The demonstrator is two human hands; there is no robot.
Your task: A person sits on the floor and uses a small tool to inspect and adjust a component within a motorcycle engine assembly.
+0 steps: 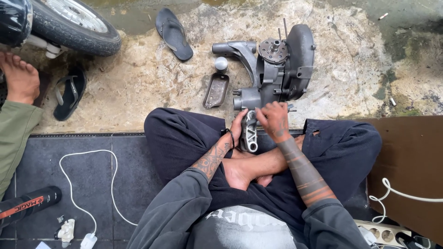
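Far left lay a black rubber sandal (69, 97) beside a motorcycle tyre (76, 27). Your left hand (237, 128) curled under the pale cast-metal bracket (249, 132) above your crossed legs. Your right hand (274, 121) pinched its top end, where it met the grey engine casing (277, 69) on the concrete.

Seated figure, legs crossed, seen from above. Both forearms are bare and tattooed, the dark sleeves pushed up to the elbows, and they converge toward the midline in front of the shins. Left hand (237, 128): wrist banded in black, palm turned inward, fingers hidden behind what it grips. Right hand (274, 121): back uppermost, knuckles raised, fingers (264, 115) curled downward and closed. The two hands lie just beside each other.
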